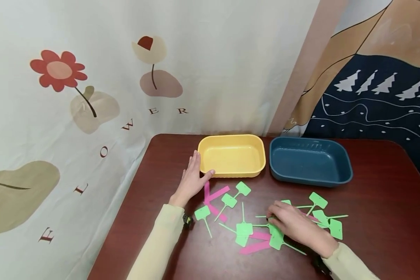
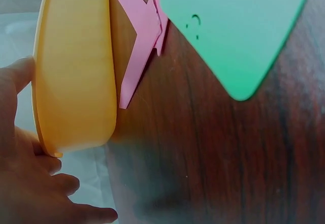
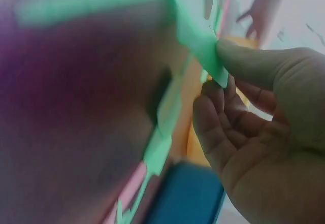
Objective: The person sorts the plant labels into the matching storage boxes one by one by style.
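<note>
My left hand point(image 1: 190, 181) rests at the left side of a yellow plastic basin point(image 1: 232, 160), fingers straight along its side and thumb at the front corner. In the left wrist view, the thumb touches the rim of the basin point(image 2: 76, 71). My right hand point(image 1: 299, 225) is low over a scatter of green T-shaped plant labels point(image 1: 244, 228) and pink strips point(image 1: 255, 247). Seen in the right wrist view, its thumb and fingers pinch the flat head of a green plant label point(image 3: 205, 51). More labels lie partly hidden beneath that hand.
A dark blue basin point(image 1: 309, 161) stands right of the yellow one at the back of the brown table point(image 1: 136, 217). Several green labels point(image 1: 318, 199) lie to the right, others near the left wrist. A printed curtain point(image 1: 217, 58) hangs behind the table.
</note>
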`<state>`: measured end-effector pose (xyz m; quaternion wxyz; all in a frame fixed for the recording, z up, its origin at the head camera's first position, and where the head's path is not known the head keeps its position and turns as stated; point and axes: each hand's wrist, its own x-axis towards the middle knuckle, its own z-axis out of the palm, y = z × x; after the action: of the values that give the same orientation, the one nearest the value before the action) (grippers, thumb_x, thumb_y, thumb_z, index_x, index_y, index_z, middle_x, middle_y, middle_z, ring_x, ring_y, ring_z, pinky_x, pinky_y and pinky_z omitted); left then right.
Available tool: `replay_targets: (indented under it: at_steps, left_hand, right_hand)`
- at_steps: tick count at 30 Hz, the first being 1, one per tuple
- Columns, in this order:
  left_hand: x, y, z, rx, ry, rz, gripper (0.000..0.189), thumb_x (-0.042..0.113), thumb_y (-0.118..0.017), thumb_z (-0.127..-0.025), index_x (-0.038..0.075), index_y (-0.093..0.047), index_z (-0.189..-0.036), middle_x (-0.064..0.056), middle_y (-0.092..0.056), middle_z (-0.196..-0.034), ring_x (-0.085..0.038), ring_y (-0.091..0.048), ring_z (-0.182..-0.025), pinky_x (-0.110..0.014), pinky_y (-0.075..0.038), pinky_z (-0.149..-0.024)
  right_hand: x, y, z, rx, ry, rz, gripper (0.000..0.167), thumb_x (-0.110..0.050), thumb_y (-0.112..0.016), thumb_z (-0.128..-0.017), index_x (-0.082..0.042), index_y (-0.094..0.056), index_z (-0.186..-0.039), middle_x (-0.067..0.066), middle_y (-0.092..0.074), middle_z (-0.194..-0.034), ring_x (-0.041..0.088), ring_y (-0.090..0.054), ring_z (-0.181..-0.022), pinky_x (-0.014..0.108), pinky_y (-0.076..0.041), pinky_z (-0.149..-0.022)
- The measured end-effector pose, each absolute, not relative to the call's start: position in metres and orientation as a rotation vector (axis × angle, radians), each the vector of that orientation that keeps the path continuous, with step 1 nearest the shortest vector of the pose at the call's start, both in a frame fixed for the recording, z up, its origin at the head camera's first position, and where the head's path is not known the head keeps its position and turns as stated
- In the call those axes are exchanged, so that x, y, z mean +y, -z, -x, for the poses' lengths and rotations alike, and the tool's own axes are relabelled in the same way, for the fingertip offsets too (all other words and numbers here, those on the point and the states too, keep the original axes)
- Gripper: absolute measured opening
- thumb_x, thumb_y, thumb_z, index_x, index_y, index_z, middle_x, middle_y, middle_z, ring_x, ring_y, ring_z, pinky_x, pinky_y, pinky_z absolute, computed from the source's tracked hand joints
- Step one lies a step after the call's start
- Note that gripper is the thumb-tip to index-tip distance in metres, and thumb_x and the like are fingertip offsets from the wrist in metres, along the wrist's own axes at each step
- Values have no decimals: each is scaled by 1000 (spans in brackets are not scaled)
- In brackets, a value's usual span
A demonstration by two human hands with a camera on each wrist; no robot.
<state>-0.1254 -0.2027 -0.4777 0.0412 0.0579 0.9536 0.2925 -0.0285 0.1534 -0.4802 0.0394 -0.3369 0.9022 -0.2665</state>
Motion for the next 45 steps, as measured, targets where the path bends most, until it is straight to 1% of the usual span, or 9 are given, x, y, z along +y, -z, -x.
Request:
replay_targets:
  at_steps: [5, 8, 13, 16, 18, 25, 32, 41, 45]
  left_hand:
    - [-203, 479, 124, 2920, -896, -162, 99, 63, -53, -101, 7, -4, -166, -8, 0, -175, -34, -4, -159, -70, -15, -119]
    - [-204, 480, 124, 2920, -894, -165, 99, 63, -52, -101, 8, -3, -166, -7, 1, -175, -34, -4, -159, -70, -15, -119]
    - [-203, 480, 125, 2916, -909, -177, 100, 63, -53, -101, 6, -3, -166, -8, 1, -174, -34, -5, -159, -70, -16, -118]
    - [-202, 479, 126, 2913, -913, -184, 100, 63, -53, -101, 6, -3, -166, -8, 1, -174, -35, -5, -159, -71, -16, -118]
    - [-202, 479, 126, 2912, -909, -185, 100, 63, -53, -101, 6, -3, -166, -7, 2, -174, -35, -5, -159, -70, -16, -118]
    - [-202, 480, 123, 2920, -907, -186, 99, 62, -54, -101, 6, -4, -166, -10, -1, -174, -37, -7, -158, -70, -18, -118]
    - [-202, 478, 124, 2921, -891, -178, 99, 61, -53, -102, 6, -2, -166, -10, 0, -174, -36, -6, -159, -69, -18, -119]
    - [-202, 477, 124, 2915, -883, -194, 99, 61, -53, -102, 5, -3, -165, -7, 4, -174, -36, -6, -158, -68, -19, -119]
    - [-203, 476, 124, 2911, -886, -191, 99, 60, -54, -102, 5, -2, -165, -6, 6, -174, -36, -6, -159, -67, -18, -119]
  right_hand:
    - [166, 464, 37, 2811, 915, 970, 18, -5, -80, -89, -20, -70, -92, -17, -58, -89, -2, -53, -78, 26, -52, -69]
    - [169, 450, 45, 2895, 981, 925, 20, -3, -81, -88, -20, -72, -93, -16, -61, -90, -1, -55, -79, 26, -53, -69]
    - [166, 427, 67, 3055, 1069, 849, 17, -2, -79, -90, -15, -74, -100, -7, -65, -94, 7, -56, -80, 30, -53, -67]
    - [159, 418, 85, 3096, 1105, 793, 13, -3, -75, -93, -10, -75, -105, -1, -68, -99, 13, -59, -84, 36, -55, -71]
    - [151, 415, 99, 3100, 1126, 777, 13, -3, -73, -95, -8, -75, -107, 3, -69, -101, 17, -61, -87, 40, -56, -75]
    - [123, 420, 138, 3046, 1105, 736, 11, -6, -69, -99, -3, -73, -109, 11, -68, -103, 26, -61, -89, 44, -55, -81]
    - [97, 430, 167, 2997, 945, 753, 13, -5, -65, -101, -1, -74, -110, 15, -71, -109, 30, -66, -100, 47, -55, -89]
    - [80, 445, 184, 2961, 705, 750, 16, -2, -61, -100, 0, -75, -109, 15, -68, -102, 29, -63, -89, 45, -57, -84]
    - [76, 449, 188, 2959, 642, 772, 19, 3, -61, -97, 1, -76, -108, 17, -68, -101, 30, -63, -88, 45, -57, -83]
